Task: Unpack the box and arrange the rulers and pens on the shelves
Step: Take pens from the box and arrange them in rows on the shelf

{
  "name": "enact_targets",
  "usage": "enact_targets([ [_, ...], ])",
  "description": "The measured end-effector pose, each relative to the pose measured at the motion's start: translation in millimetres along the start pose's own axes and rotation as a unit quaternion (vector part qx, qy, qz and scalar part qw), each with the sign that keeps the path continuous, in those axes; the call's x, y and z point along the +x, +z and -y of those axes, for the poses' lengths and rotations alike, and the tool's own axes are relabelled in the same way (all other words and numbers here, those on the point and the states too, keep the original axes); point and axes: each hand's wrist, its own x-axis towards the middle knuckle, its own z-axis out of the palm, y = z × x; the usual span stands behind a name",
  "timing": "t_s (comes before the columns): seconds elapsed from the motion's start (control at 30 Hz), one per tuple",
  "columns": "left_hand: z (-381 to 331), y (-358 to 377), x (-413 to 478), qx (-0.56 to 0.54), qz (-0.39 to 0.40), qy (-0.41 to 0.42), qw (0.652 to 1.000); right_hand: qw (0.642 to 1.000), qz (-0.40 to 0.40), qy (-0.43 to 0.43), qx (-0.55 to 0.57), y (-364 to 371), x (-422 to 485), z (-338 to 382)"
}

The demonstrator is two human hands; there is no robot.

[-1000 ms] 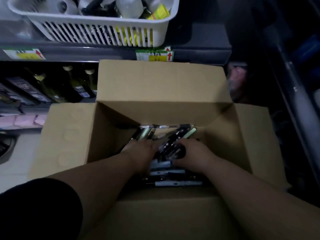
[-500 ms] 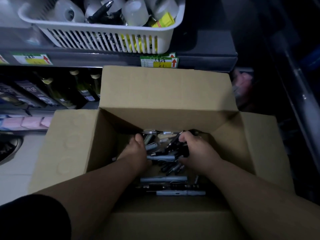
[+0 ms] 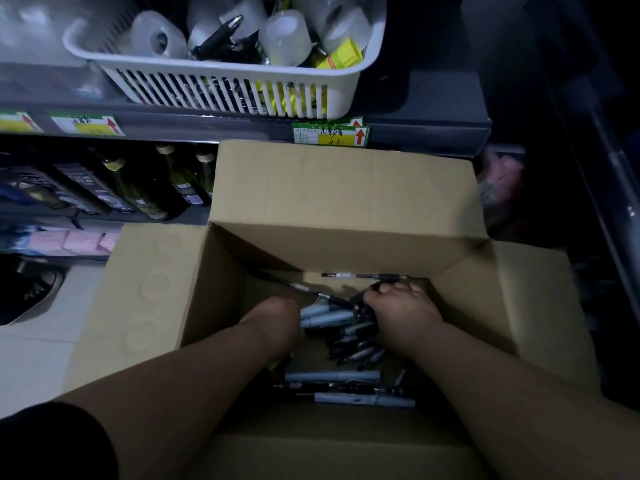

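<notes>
An open cardboard box [image 3: 339, 202] stands on the floor before the shelves, its flaps spread out. Inside lies a heap of grey and black pens [image 3: 332, 375]. Both my hands are down in the box. My left hand [image 3: 277, 317] is bent at the wrist among the pens, its fingers hidden below. My right hand [image 3: 401, 310] has its fingers curled round a bunch of dark pens [image 3: 349, 306] from the right. One pen [image 3: 360, 276] lies alone along the far wall. No rulers show.
A white slatted basket [image 3: 221, 88] with tape rolls and markers sits on the shelf above the box. Dark bottles [image 3: 145, 188] and boxed goods fill the lower shelf at left. A shoe [image 3: 31, 292] shows on the tiled floor at left.
Both hands have shifted toward the far end of the box and gathered pens between them. The view has tipped up, showing more of the basket.
</notes>
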Motion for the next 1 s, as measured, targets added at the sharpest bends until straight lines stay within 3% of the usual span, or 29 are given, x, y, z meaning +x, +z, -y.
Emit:
enact_targets([
  [0.3, -8.4, -4.3, -3.4, -0.044, -0.027, -0.001, 0.999, 1.0, 0.012, -0.022, 0.016, 5.6, 2.9, -0.4],
  [0.6, -17.8, -37.1, -42.9, -0.183, -0.136, 0.045, 0.973, 0.974, -0.013, 0.012, 0.227, -23.7, -35.8, -3.0],
  [0.77, -29.4, -68.6, -72.7, -0.278, -0.176, 0.127, 0.936, 0.948, -0.101, 0.045, 0.297, -47.2, -82.8, 1.8],
  [0.87, -39.2, -94.6, -94.9, -0.353, -0.184, 0.188, 0.898, 0.907, -0.202, 0.101, 0.356, -63.5, -119.7, 16.9],
  [0.93, -44.7, -111.6, -111.3, -0.447, -0.163, 0.21, 0.854, 0.836, -0.305, 0.133, 0.436, -78.2, -144.5, 33.4],
  [1.0, -50.9, -127.0, -131.4, -0.572, -0.079, 0.224, 0.785, 0.752, -0.387, 0.168, 0.507, -93.5, -170.1, 52.3],
])
